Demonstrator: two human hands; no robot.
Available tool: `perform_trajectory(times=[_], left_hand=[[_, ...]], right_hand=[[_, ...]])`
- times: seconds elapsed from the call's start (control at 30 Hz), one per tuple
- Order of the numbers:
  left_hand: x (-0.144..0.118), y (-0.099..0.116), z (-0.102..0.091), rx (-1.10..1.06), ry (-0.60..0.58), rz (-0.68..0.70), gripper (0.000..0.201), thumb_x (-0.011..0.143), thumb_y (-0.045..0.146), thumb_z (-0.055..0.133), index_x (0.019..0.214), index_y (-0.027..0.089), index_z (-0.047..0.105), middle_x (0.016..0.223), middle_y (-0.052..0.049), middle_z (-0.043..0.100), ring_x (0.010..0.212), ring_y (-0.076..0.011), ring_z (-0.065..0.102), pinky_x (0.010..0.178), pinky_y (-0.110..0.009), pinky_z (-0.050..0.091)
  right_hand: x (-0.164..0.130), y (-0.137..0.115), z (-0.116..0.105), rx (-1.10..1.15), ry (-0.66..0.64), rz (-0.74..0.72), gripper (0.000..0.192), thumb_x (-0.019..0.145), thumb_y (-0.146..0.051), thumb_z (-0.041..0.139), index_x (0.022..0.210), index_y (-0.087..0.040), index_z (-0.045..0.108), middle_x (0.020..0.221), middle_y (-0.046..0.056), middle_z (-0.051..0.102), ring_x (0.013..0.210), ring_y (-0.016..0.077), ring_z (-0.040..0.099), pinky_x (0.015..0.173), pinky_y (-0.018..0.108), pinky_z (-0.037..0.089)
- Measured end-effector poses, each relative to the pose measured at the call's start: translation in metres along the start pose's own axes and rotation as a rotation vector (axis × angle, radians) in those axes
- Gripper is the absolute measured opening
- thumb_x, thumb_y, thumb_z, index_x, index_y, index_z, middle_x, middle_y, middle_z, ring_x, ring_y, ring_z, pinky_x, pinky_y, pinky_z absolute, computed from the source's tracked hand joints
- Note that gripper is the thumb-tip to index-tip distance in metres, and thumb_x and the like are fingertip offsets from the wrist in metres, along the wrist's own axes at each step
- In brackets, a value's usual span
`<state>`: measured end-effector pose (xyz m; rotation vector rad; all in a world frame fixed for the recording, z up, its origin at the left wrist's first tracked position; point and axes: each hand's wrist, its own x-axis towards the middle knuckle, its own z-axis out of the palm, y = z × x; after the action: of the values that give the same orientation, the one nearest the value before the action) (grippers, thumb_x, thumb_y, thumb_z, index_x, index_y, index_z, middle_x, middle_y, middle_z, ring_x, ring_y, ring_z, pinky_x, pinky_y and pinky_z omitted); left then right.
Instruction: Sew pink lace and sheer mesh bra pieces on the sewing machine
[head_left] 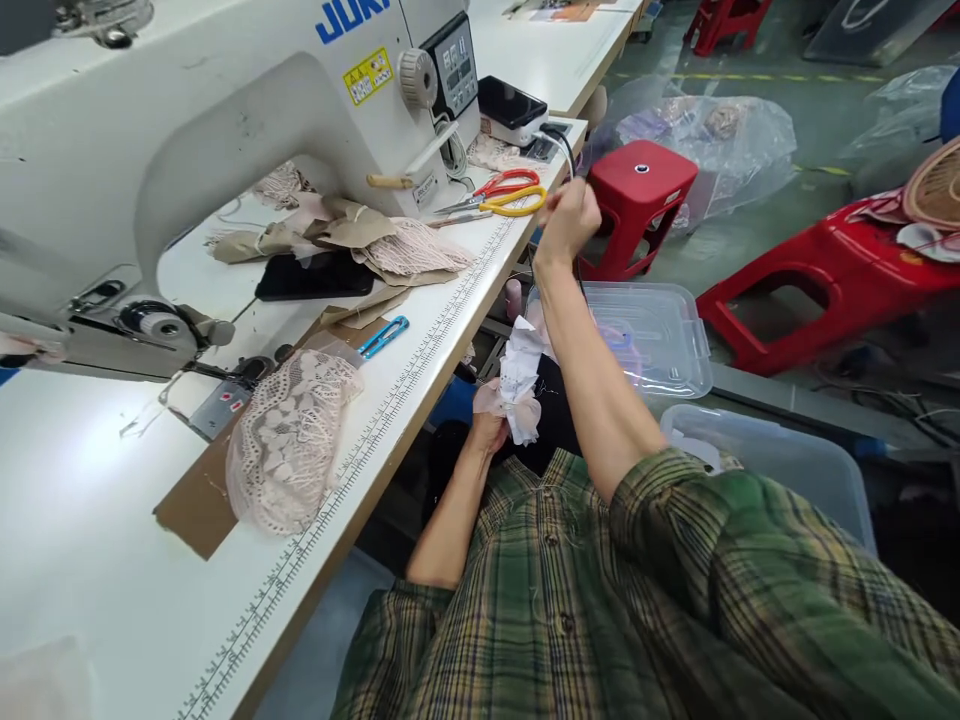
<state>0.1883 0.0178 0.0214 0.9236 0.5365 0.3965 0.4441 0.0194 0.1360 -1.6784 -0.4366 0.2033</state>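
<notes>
The right hand [568, 217] is raised at the counter [90, 520] edge, fingers pinched shut near the scissors [501, 192]; what it grips cannot be told. The left hand [489, 428], below the counter edge at the lap, clutches bunched pale fabric pieces [521, 385]. A lace piece [289, 445] lies near the ruled edge. Clear bins [652, 335] crowd the right.

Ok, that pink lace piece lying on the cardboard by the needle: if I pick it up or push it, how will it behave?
The lace piece looks thin and openwork, so probably very light and floppy; lifted by one edge it would likely droop. It already lies in soft folds, so a push would probably bunch it rather than slide it. Its holes could snag on the sewing machine parts beside it.
</notes>
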Motion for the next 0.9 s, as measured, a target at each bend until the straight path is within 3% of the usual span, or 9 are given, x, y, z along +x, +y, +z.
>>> perform_trajectory(times=[0.03,0.07,0.1,0.2,0.3,0.43,0.7,0.83,0.9], left_hand=[[0.0,-0.001,-0.002,-0.004,0.002,-0.006,0.039,0.05,0.038,0.085,0.074,0.017,0.064,0.067,0.0,0.063,0.065,-0.0153,0.063,0.064,-0.029,0.051],[0.001,-0.001,-0.004,-0.009,0.006,-0.011,0.039,0.051,0.039,0.085,0.074,0.018,0.063,0.067,0.001,0.063,0.065,-0.0154,0.063,0.064,-0.029,0.052],[0.001,-0.002,-0.006,-0.014,0.009,-0.017,0.039,0.051,0.039,0.085,0.073,0.018,0.062,0.066,0.001,0.062,0.065,-0.0153,0.063,0.064,-0.029,0.052],[0.001,-0.006,-0.011,-0.024,0.013,-0.042,0.037,0.051,0.037,0.085,0.072,0.017,0.062,0.064,0.002,0.061,0.059,-0.0133,0.061,0.063,-0.029,0.052],[0.002,-0.009,-0.009,-0.027,0.008,-0.063,0.035,0.053,0.035,0.085,0.071,0.016,0.062,0.064,0.002,0.062,0.056,-0.011,0.058,0.06,-0.027,0.051],[0.004,-0.013,-0.004,-0.022,-0.021,-0.084,0.034,0.053,0.034,0.085,0.073,0.016,0.064,0.064,0.001,0.062,0.056,-0.0106,0.058,0.058,-0.025,0.05],[0.004,-0.025,-0.002,0.01,-0.056,-0.148,0.031,0.051,0.027,0.087,0.07,0.014,0.065,0.066,-0.002,0.066,0.068,-0.0178,0.065,0.065,-0.029,0.052],[0.005,-0.024,-0.001,0.001,-0.041,-0.131,0.031,0.056,0.029,0.085,0.08,0.016,0.07,0.081,-0.004,0.072,0.085,-0.0226,0.069,0.076,-0.032,0.053],[0.005,-0.02,-0.002,-0.023,-0.028,-0.116,0.035,0.063,0.039,0.081,0.088,0.017,0.071,0.093,-0.006,0.073,0.097,-0.025,0.068,0.084,-0.034,0.052]], right_hand=[[-0.022,0.009,0.007,0.105,0.203,0.014,0.037,0.093,-0.056,0.034,0.082,-0.024,0.048,0.082,0.004,0.058,0.09,0.0192,0.055,0.075,0.029,0.043],[-0.046,0.019,0.013,0.2,0.253,0.034,0.039,0.092,-0.056,0.031,0.081,-0.023,0.048,0.083,0.004,0.059,0.083,0.0179,0.056,0.071,0.029,0.044],[-0.072,0.028,0.016,0.289,0.209,0.065,0.04,0.09,-0.057,0.032,0.079,-0.023,0.049,0.083,0.004,0.06,0.079,0.0173,0.057,0.069,0.028,0.044],[-0.14,0.052,0.008,0.488,-0.167,0.187,0.047,0.078,-0.067,0.042,0.086,-0.024,0.058,0.094,0.005,0.067,0.088,0.0194,0.062,0.072,0.029,0.048],[-0.175,0.067,-0.013,0.529,-0.447,0.219,0.046,0.07,-0.063,0.063,0.093,-0.023,0.065,0.095,0.004,0.069,0.092,0.0201,0.062,0.082,0.03,0.049],[-0.186,0.074,-0.025,0.494,-0.444,0.214,0.034,0.065,-0.048,0.081,0.082,-0.021,0.069,0.078,-0.001,0.069,0.077,0.0153,0.062,0.076,0.026,0.049],[-0.188,0.084,-0.028,0.558,-0.27,0.392,0.04,0.054,-0.047,0.088,0.072,-0.017,0.068,0.066,0.001,0.07,0.06,0.0154,0.064,0.064,0.028,0.053],[-0.189,0.091,-0.035,0.573,-0.223,0.45,0.041,0.055,-0.048,0.087,0.076,-0.016,0.07,0.068,0.003,0.072,0.063,0.0176,0.067,0.06,0.027,0.053],[-0.191,0.094,-0.038,0.574,-0.211,0.47,0.039,0.056,-0.046,0.087,0.076,-0.016,0.07,0.07,0.004,0.072,0.068,0.0196,0.068,0.063,0.029,0.054]])
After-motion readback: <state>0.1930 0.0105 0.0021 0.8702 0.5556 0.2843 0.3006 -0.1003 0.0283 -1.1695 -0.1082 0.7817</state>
